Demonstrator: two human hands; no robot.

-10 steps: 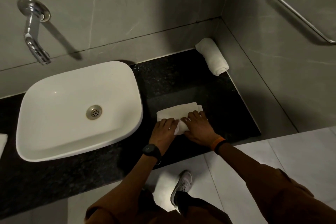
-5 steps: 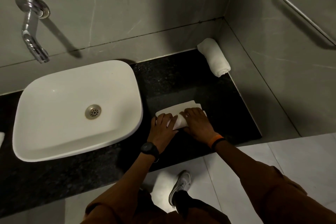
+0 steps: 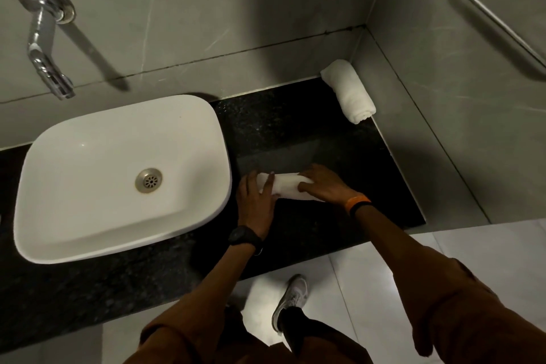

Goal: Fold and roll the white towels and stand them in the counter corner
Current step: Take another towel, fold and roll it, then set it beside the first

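Black speckled counter [image 3: 295, 127], grey-tiled corner.

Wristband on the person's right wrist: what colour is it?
Orange wristband, clearest in the head view.

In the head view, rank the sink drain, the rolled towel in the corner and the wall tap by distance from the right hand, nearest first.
From the right hand:
1. Rolled towel, up right in the counter corner.
2. Sink drain, left, in the white basin; not far behind the towel.
3. Wall tap, far upper left.
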